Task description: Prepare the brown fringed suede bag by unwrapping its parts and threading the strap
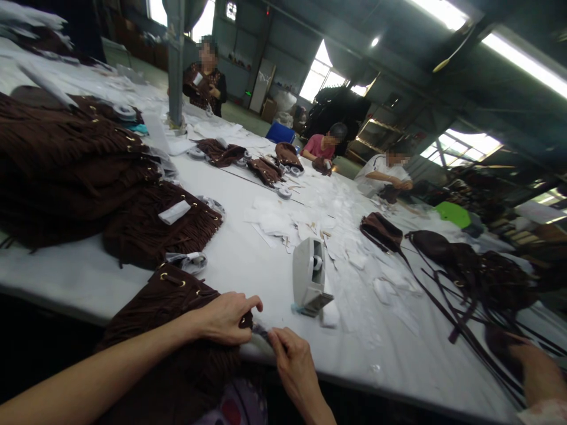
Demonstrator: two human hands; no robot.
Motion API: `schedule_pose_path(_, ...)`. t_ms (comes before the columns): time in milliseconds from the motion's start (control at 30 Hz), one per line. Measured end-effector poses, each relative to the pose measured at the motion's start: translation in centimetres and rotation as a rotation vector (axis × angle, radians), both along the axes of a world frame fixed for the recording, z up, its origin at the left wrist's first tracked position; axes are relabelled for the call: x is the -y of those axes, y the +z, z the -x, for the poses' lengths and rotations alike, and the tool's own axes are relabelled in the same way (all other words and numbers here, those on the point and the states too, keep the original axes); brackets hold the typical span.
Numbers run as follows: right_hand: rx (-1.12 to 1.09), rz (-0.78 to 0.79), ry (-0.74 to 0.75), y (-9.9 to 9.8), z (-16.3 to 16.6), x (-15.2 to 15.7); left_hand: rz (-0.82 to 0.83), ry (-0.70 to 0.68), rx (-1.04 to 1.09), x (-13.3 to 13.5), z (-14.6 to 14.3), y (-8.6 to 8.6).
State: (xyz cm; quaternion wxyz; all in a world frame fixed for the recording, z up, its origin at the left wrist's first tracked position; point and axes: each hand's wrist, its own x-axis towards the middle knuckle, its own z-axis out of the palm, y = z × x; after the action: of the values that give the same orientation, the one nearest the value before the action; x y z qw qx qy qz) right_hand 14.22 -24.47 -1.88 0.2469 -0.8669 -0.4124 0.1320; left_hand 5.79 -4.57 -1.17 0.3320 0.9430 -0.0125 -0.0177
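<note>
Dark brown fringed suede bag (177, 307) lying at the near edge of the long white counter (248, 260), its lower part hanging over that edge. Left hand (228, 319) pinched on the bag's right rim, grip closed on the suede by a brass eyelet. Right hand (290, 354) just beside it at the counter's edge, fingertips pinched on a small pale scrap (262, 332) between the two hands; too blurred to name.

Judged soft, floppy and light, prone to slide off the edge; best held at the stiffer top rim near the eyelets, not by the loose fringe.

White tape dispenser (309, 277) close beyond the right hand, paper scraps (292, 221) scattered past it. Stack of matching brown fringed bags (66, 171) toward the left end, brown bags with long straps (452, 260) toward the right. Bare counter between dispenser and stack gives the open room. Other people working along the far edge.
</note>
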Motion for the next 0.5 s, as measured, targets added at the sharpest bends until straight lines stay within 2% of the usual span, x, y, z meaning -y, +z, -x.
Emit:
schedule_pose_path(133, 0.014, -0.022, -0.027, -0.5, -0.1, -0.4, -0.078, -0.069, 0.043, 0.5, -0.5, -0.1)
schedule_pose_path(233, -0.010, -0.088, -0.074, 0.1, -0.4, 0.1, -0.113, -0.109, 0.043, 0.8, -0.9, -0.8)
schedule_pose_path(333, -0.085, -0.251, -0.303, 0.4, -0.2, 2.2, -0.094, -0.132, 0.065, 0.9, -1.1, -1.5)
schedule_pose_path(400, -0.256, -0.327, -0.520, -0.3, 1.1, 4.1, -0.066, -0.124, 0.077, 0.9, -1.0, -1.8)
schedule_pose_path(467, -0.597, -0.369, -0.677, -1.7, 3.3, 5.2, -0.033, -0.114, 0.081, 0.9, -0.9, -2.0)
schedule_pose_path(500, -0.814, -0.403, -0.708, -2.5, 4.6, 5.3, -0.014, -0.114, 0.080, 0.9, -0.9, -2.1)
